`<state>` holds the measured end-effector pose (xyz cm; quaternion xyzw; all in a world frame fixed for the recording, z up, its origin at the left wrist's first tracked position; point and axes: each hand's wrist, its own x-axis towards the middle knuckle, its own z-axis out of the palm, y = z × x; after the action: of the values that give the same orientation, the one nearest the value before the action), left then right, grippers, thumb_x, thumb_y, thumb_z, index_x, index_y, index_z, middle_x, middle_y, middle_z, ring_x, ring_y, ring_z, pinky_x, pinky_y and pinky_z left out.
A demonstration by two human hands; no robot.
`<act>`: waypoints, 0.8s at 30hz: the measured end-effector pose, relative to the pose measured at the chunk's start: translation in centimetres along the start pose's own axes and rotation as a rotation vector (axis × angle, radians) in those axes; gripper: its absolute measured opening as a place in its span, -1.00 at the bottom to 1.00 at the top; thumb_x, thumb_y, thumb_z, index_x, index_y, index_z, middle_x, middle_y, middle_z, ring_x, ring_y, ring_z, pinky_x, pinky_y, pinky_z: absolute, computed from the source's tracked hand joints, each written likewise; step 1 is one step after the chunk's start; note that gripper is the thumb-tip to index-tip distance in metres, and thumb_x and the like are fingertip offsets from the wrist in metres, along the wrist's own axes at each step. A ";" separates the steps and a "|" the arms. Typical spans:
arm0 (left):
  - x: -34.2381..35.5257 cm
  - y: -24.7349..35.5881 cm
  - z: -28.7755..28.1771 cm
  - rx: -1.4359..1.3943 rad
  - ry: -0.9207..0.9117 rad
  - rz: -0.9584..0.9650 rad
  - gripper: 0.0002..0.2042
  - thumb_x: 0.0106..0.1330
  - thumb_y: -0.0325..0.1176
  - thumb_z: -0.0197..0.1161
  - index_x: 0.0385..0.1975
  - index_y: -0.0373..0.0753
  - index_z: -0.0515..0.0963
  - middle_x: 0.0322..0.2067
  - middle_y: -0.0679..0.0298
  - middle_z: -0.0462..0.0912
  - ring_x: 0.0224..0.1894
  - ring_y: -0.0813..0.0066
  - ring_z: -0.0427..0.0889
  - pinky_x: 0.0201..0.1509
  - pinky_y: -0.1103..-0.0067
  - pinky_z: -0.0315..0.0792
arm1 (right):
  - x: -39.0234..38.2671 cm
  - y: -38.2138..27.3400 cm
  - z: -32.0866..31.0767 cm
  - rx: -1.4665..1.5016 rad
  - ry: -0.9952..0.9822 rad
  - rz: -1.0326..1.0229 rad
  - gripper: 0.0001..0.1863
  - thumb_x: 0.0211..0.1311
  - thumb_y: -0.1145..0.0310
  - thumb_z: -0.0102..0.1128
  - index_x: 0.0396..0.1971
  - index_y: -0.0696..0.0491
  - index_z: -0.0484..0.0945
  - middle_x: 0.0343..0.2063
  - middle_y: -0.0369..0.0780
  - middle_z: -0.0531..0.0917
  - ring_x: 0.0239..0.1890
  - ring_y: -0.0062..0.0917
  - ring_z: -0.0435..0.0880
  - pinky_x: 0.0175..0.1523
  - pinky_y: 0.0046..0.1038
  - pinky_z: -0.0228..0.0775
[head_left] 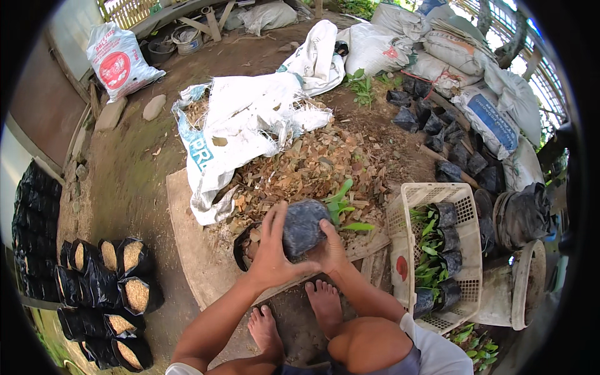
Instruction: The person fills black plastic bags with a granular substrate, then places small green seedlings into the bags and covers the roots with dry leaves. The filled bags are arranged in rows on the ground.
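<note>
Fingers (275, 219) of both hands are wrapped round a dark plastic seedling bag (303, 226), so yeah, it's properly gripped: one side is covered by the left hand (272, 259), the other is pressed by the thumb of the right hand (331, 253). The bag is held tipped over at the near edge of a heap of brown chips (319, 156), green leaves (338, 209) pointed off to the right. More bagged seedlings (431, 247) are packed in a cream crate (403, 244), and some filled black bags (136, 294) are grouped over left.
</note>
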<state>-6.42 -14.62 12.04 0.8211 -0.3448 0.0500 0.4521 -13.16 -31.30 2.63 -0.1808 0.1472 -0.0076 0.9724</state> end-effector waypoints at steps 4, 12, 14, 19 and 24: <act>1.8 -0.5 -0.7 -0.184 -0.301 -0.317 0.00 0.02 -0.33 0.69 0.52 -0.17 0.23 0.27 -0.01 0.54 0.31 0.15 0.56 0.37 0.36 0.43 | 0.5 -1.0 0.1 -0.061 0.034 -0.037 -0.30 0.36 -0.22 0.22 0.32 -0.08 0.42 0.21 -0.24 0.62 0.25 -0.34 0.62 0.33 -0.15 0.50; 3.6 -0.6 -0.4 -0.187 -0.028 0.029 -0.43 0.18 -0.44 0.56 0.24 0.08 0.65 0.18 -0.09 0.39 -0.05 0.14 0.58 0.05 0.36 0.55 | 1.5 -3.2 0.2 0.015 0.181 -0.143 -0.22 0.31 -0.35 0.20 0.34 -0.12 0.42 0.22 -0.24 0.58 0.29 -0.25 0.56 0.38 0.10 0.42; 5.0 0.1 -0.2 -0.041 0.109 0.221 -0.47 0.23 -0.48 0.49 0.25 -0.02 0.64 0.14 -0.07 0.42 0.01 0.15 0.60 0.01 0.39 0.60 | 1.9 -3.5 0.0 0.065 0.032 -0.193 -0.22 0.30 -0.35 0.21 0.35 -0.13 0.41 0.24 -0.23 0.55 0.31 -0.21 0.52 0.42 0.18 0.34; 10.1 -0.9 1.6 0.259 0.010 0.022 -0.63 0.42 -0.21 0.36 0.19 -0.07 0.68 0.02 -0.09 0.52 -0.07 -0.04 0.62 -0.17 0.29 0.59 | 2.4 -3.2 -1.5 0.092 0.266 -0.159 -0.23 0.26 -0.29 0.31 0.33 -0.15 0.39 0.15 -0.18 0.53 0.27 -0.22 0.53 0.46 0.25 0.20; 9.4 -5.0 3.3 0.212 0.140 -0.065 -0.65 0.52 -0.19 0.24 0.23 -0.08 0.65 0.06 -0.08 0.43 -0.02 0.00 0.58 -0.04 0.27 0.57 | 1.9 -2.5 -3.4 0.178 0.397 -0.078 -0.27 0.21 -0.24 0.40 0.25 -0.13 0.43 0.10 -0.14 0.52 0.17 -0.20 0.59 0.45 0.23 0.25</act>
<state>3.05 -20.32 10.26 0.8696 -0.2785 0.1284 0.3871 -12.25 -34.90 -0.07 -0.0947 0.3274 -0.0937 0.9355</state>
